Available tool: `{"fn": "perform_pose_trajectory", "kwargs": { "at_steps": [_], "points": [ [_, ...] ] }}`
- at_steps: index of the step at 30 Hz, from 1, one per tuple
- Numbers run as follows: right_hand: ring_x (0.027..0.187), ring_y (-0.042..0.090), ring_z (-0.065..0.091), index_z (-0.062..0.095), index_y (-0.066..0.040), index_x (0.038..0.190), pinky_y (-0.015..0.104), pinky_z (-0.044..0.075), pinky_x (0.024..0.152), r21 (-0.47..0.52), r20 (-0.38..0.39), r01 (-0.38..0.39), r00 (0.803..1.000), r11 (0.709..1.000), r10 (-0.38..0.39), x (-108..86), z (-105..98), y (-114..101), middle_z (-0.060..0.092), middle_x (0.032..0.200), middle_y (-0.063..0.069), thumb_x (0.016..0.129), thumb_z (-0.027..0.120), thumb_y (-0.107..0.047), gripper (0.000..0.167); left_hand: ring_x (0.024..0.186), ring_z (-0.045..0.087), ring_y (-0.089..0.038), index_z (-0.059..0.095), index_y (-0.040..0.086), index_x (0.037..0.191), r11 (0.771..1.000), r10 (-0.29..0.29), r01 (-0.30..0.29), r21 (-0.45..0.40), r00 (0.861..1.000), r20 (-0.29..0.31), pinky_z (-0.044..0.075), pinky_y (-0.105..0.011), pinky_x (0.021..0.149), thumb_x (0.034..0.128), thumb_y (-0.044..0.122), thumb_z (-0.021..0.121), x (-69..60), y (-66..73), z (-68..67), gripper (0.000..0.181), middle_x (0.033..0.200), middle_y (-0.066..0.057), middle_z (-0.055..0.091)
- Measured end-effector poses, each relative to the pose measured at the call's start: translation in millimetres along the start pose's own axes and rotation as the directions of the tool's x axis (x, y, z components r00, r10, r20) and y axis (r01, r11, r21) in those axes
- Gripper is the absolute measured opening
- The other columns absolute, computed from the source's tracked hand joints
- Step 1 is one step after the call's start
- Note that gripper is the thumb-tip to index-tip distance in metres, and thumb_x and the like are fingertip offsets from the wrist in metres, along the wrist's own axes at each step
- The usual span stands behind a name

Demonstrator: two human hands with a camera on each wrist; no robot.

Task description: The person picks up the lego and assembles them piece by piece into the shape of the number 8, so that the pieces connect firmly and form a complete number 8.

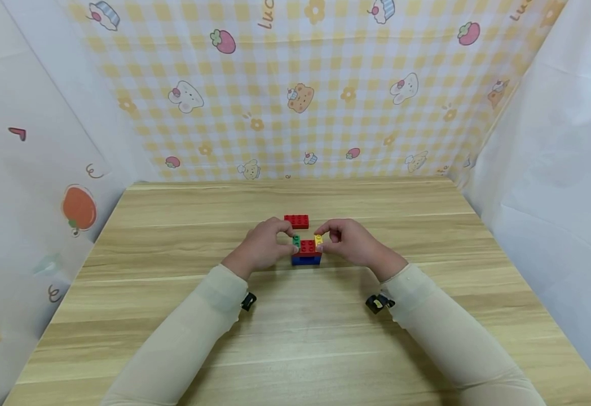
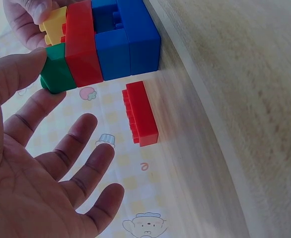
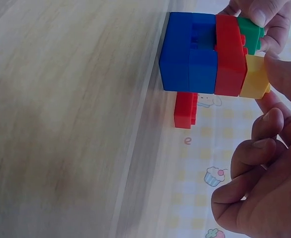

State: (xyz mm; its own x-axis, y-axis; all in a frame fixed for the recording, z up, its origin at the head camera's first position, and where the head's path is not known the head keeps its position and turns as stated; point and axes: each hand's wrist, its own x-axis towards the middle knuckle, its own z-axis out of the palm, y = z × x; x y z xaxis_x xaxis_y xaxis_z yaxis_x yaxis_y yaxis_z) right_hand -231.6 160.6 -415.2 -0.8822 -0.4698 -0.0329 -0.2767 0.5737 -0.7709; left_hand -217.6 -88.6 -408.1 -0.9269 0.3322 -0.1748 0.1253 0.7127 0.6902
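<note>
A small stack of toy bricks stands on the table, with blue bricks [image 2: 143, 39] at the bottom and a red brick [image 3: 229, 59] across them. On the red brick's left end sits a green brick [image 2: 59, 69], pinched between thumb and forefinger of my left hand [image 1: 264, 243]. My right hand [image 1: 354, 243] likewise pinches a yellow brick [image 3: 254, 77] at the right end. The left hand's other fingers are spread apart in the left wrist view, while those of the right curl inward. A gap shows between the blue bricks of the upper blue layer.
Just behind the stack, a loose red brick [image 1: 297, 220] lies on the wooden table [image 1: 295, 349]. A checked, patterned cloth [image 1: 326, 124] hangs at the back. Pale sheets [image 1: 569, 169] stand along both sides. Dark clips [image 1: 376, 303] hang near the wrists.
</note>
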Motion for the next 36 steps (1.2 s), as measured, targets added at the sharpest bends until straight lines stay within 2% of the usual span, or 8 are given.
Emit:
{"fn": "perform_pose_trajectory", "kwargs": {
  "at_steps": [13, 21, 26, 36],
  "points": [
    [0.066, 0.018, 0.043, 0.074, -0.007, 0.118, 0.026, 0.038, 0.059, 0.038, -0.022, -0.009, 1.000, 0.999, 0.010, -3.0, 3.5, 0.9, 0.050, 0.074, 0.001, 0.096, 0.079, -0.013, 0.023, 0.130, 0.052, -0.033, 0.069, 0.022, 0.111, 1.000, -0.008, 0.008, 0.003, 1.000, 0.005, 0.043, -0.057, 0.110, 0.0968, 0.032, 0.078, -0.4, 1.6, -1.0, 0.019, 0.148, -0.003, 0.055],
    [0.063, 0.017, 0.042, 0.073, -0.003, 0.122, 0.026, 0.037, 0.057, 0.049, -0.038, 0.004, 0.999, 0.999, -0.002, -5.9, 6.3, 0.7, 0.048, 0.072, 0.001, 0.097, 0.077, -0.012, 0.027, 0.128, 0.052, -0.032, 0.069, 0.022, 0.111, 1.000, -0.012, 0.012, 0.006, 1.000, 0.006, 0.045, -0.056, 0.107, 0.0968, 0.032, 0.078, -1.5, 2.6, -1.1, 0.020, 0.149, -0.003, 0.055],
    [0.061, 0.016, 0.040, 0.073, -0.004, 0.122, 0.026, 0.036, 0.056, 0.054, -0.048, -0.017, 0.999, 0.998, 0.020, -6.1, 7.2, 1.4, 0.045, 0.069, -0.001, 0.096, 0.078, -0.013, 0.028, 0.125, 0.053, -0.031, 0.068, 0.022, 0.114, 1.000, -0.012, 0.012, 0.008, 1.000, 0.010, 0.048, -0.053, 0.105, 0.0973, 0.032, 0.077, -1.1, 1.4, -0.6, 0.021, 0.150, -0.003, 0.054],
    [0.059, 0.015, 0.039, 0.074, -0.007, 0.122, 0.026, 0.035, 0.054, 0.067, -0.059, -0.036, 0.997, 0.997, 0.040, -6.6, 8.3, 1.8, 0.044, 0.067, -0.001, 0.097, 0.078, -0.015, 0.027, 0.135, 0.052, -0.034, 0.068, 0.021, 0.113, 0.999, 0.010, -0.010, 0.040, 1.000, 0.004, 0.043, -0.059, 0.112, 0.0970, 0.032, 0.077, 1.4, 0.3, -1.2, 0.021, 0.146, -0.005, 0.056]
  ]
}}
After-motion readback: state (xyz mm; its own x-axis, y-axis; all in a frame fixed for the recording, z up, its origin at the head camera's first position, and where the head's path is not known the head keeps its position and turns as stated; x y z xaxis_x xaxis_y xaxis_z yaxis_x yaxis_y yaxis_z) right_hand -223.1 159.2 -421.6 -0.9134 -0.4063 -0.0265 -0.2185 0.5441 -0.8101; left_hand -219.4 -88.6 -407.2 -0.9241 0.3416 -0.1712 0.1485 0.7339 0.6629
